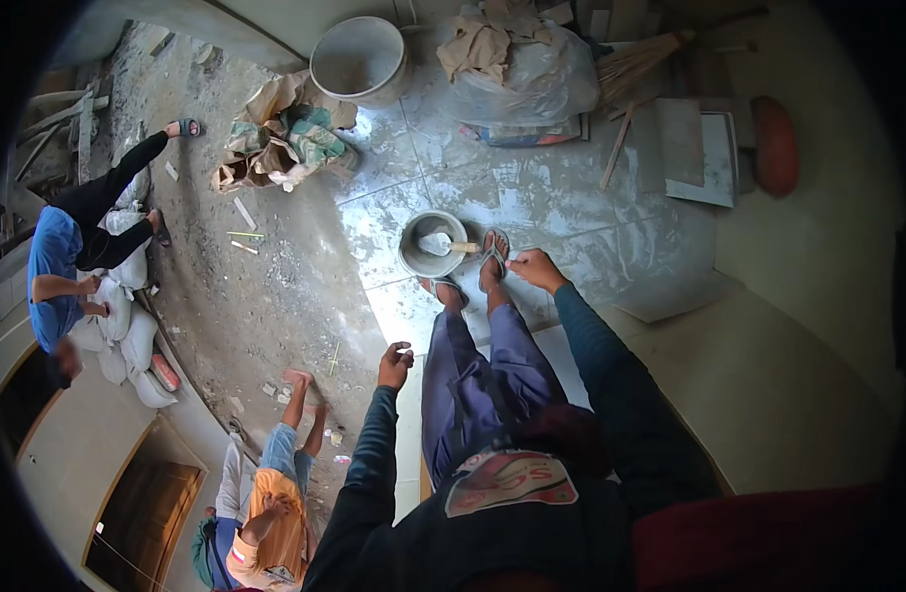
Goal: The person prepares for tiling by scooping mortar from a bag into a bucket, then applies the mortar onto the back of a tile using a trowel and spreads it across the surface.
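My left hand (396, 366) hangs in front of my left thigh, its fingers loosely curled and apart, with nothing in it. My right hand (537, 269) is near my right foot in the picture, fingers drawn together, and nothing shows in it. Left of the right hand a round grey bucket (409, 264) stands on the tiles by my sandalled feet, touched by neither hand. A trowel (436, 243) rests in it, its pale wooden handle (464, 248) lying over the rim toward my right foot.
A large bucket (364, 94), torn paper sacks (265, 148) and a plastic-wrapped pile (532, 84) stand ahead. Boards (704, 158) lean at the right wall. On the left, a person in blue (53, 257) is near stacked sacks (137, 335); a person in orange (275, 523) is nearer.
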`<state>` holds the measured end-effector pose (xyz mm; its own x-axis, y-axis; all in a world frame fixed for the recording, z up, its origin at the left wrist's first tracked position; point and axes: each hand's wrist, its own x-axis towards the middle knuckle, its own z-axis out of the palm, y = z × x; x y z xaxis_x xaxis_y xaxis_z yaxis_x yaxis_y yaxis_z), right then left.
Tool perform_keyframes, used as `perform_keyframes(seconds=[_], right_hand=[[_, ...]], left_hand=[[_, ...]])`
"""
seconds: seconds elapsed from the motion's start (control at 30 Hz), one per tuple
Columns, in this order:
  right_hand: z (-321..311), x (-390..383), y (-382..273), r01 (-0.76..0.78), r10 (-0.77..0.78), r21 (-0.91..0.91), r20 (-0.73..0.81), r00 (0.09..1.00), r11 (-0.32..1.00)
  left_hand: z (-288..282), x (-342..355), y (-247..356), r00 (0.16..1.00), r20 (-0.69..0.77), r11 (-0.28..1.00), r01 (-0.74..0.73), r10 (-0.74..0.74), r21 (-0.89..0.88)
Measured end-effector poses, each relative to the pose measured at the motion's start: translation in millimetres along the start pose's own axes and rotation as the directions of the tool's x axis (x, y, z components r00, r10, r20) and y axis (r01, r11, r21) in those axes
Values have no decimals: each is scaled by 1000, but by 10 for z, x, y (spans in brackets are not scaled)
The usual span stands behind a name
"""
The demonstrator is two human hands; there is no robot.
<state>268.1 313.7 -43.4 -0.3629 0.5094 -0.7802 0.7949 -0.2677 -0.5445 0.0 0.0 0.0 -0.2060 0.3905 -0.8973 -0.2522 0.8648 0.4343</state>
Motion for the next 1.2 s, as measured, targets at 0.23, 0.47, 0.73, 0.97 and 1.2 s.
perform_keyframes(seconds=[0.23,0.47,0.73,0.97,1.2], right_hand=[[1103,1345,177,19,-3,-185,85,996,983],[1777,2311,454,-204,146,-689,-143,979,696],[1943,2670,1197,-12,185,-818,115,976,576],[2072,2573,1477,119,-48,-574,137,989,810],[1901,2163,784,231,-70,-616,275,959,753]], left_hand=[[97,1498,-796,995,-62,996,75,-78,-45],[370,2475,-1153,985,-99,980,122,-138,-159],[671,3202,-1348,919,-3,876,374,-394,-306],[964,3471,-1059,923,71,804,366,-379,-468],[755,3468,-1044,908,-38,827,362,-418,-430]])
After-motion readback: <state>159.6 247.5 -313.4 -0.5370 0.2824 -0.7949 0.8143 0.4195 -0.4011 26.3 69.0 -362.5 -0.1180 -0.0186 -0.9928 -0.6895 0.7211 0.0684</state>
